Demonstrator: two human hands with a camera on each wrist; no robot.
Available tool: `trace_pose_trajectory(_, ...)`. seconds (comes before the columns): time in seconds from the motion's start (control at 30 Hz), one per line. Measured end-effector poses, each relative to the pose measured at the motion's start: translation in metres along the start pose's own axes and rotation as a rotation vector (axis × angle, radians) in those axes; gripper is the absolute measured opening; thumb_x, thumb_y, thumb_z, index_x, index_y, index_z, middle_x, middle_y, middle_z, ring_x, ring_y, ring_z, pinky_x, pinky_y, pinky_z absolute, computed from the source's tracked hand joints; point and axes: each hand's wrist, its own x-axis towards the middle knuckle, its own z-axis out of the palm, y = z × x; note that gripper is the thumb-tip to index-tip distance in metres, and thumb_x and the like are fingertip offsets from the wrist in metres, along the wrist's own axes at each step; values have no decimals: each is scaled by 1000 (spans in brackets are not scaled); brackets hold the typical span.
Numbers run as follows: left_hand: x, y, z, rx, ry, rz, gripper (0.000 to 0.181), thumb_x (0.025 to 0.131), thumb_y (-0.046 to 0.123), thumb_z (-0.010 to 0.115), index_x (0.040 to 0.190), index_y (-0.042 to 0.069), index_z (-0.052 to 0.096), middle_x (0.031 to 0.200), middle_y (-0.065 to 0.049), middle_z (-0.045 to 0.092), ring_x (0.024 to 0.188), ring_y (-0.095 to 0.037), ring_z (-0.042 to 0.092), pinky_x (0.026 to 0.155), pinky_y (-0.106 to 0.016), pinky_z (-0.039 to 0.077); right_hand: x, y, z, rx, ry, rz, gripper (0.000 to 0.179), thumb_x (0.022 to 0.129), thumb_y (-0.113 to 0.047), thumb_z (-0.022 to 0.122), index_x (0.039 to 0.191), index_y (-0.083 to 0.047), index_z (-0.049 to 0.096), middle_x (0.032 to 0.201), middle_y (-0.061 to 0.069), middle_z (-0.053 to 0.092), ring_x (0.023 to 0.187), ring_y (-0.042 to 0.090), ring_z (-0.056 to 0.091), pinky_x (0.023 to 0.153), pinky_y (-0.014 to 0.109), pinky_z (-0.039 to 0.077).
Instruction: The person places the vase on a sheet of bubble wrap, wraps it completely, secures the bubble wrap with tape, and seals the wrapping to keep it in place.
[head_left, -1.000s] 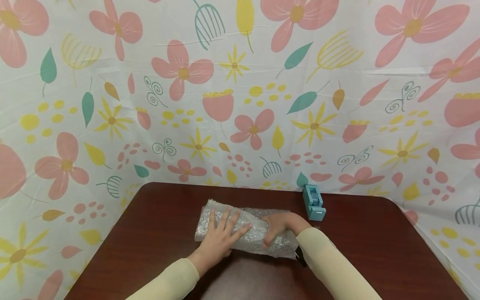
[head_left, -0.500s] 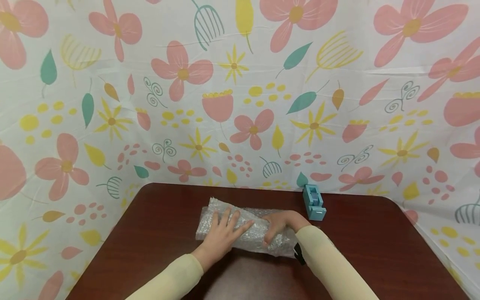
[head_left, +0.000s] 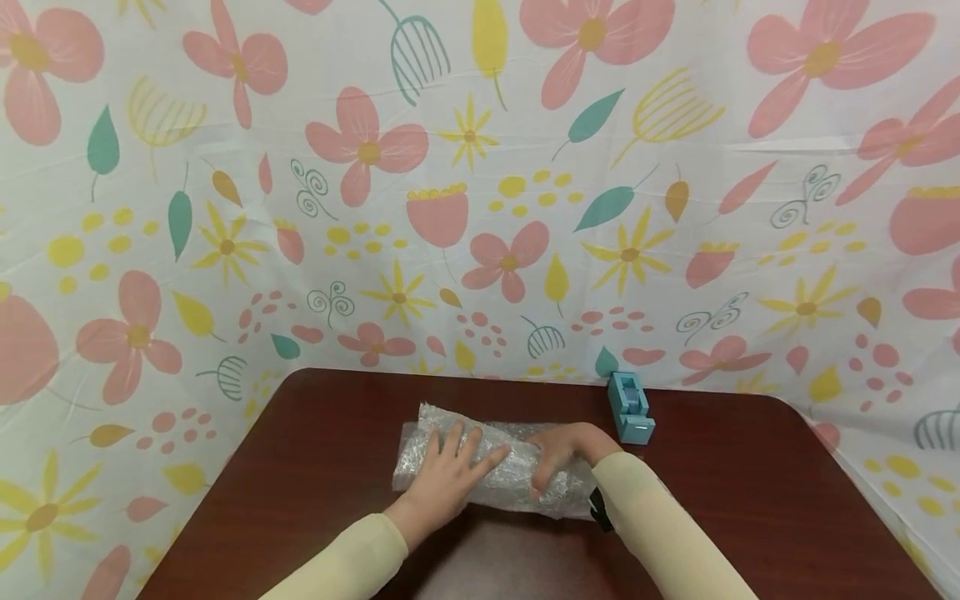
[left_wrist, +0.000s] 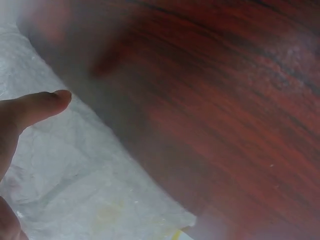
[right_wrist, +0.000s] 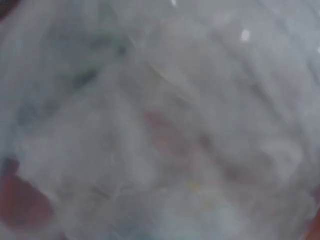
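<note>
The left hand (head_left: 437,487) spreads straight fingers over a clear, rolled bubble-wrap bundle (head_left: 501,490) on the red-brown wooden bench (head_left: 330,454); the right hand (head_left: 567,447) grips the bundle's right part. Only the right-wrist view shows blurred green patches (right_wrist: 89,76) in the bundle. Behind-right of it stands a light-blue tape dispenser (head_left: 632,410).

A light-blue tape dispenser (head_left: 632,410) stands near the reddish-brown desk's (head_left: 757,475) far edge, before a flower-printed cloth (head_left: 450,283).

Left of both hands (left_wrist: 12,122): digit straight over crinkled translucent wrap (left_wrist: 75,160), red-brown woodgrain table (left_wrist: 225,110) alongside.
</note>
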Motion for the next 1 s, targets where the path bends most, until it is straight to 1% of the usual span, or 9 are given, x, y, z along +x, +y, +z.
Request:
trace_pose_trajectory(0.13,-2,-3,-7,-62,-39,29,97,73,52,87,155,40,38,141,-7,56,128,-33,58,94,-49,58,-3,0,4,42,-30,51,93,78,-20,83,159,-20,37,164,8,37,153,34,33,122,59,34)
trace_pose_trajectory(0.23,-3,-6,-14,-118,-59,39,100,70,53,90,155,38,39,141,-8,56,128,-34,58,93,-50,58,-4,-1,4,84,-93,35,95,80,-17,80,162,-21,32,168,9,30,157,35,25,124,58,31)
trace_pose_trajectory(0.4,0,-10,-17,-172,-71,37,102,69,51,91,155,37,40,143,-9,53,128,-35,58,93,-51,59,-4,-2,-2,108,-214,-58,88,83,-14,75,160,-29,35,162,-3,39,153,23,32,125,51,32)
trace_pose_trajectory(0.5,1,-11,-15,-204,-76,39,102,69,51,91,156,36,39,144,-9,53,129,-36,58,93,-51,59,-3,0,-4,107,-239,-80,84,83,-15,74,157,-32,39,156,-8,45,148,17,37,124,47,34)
trace_pose_trajectory(0.6,2,-11,-12,-236,-91,37,104,68,53,92,156,36,39,145,-10,52,130,-37,57,94,-52,58,-1,3,-4,96,-247,-104,83,83,-16,74,157,-32,38,156,-8,45,147,16,37,124,46,34)
trace_pose_trajectory(0.77,5,-13,-10,-265,-109,41,106,66,58,92,155,36,40,145,-11,50,131,-36,56,93,-51,58,-1,4,-4,25,-168,-69,85,82,-24,76,159,-27,38,160,-2,42,150,24,35,124,52,32)
trace_pose_trajectory(0.87,6,-15,-9,-289,-122,43,104,67,58,91,155,36,41,145,-10,50,130,-35,55,92,-51,57,-3,3,-3,22,-113,-42,88,79,-26,80,158,-26,39,159,0,42,149,25,36,123,55,32)
trace_pose_trajectory(0.97,8,-18,-8,-329,-145,46,103,68,56,91,155,36,41,145,-10,49,131,-36,54,93,-53,57,-2,4,-2,36,-44,-2,96,77,-29,84,160,-20,35,163,5,37,151,29,33,124,59,30)
trace_pose_trajectory(1.0,9,-19,-7,-341,-154,47,103,68,56,92,155,35,41,145,-10,48,132,-36,53,93,-53,57,-1,6,-3,33,-3,20,101,75,-33,86,160,-17,34,163,8,36,151,32,33,123,60,30)
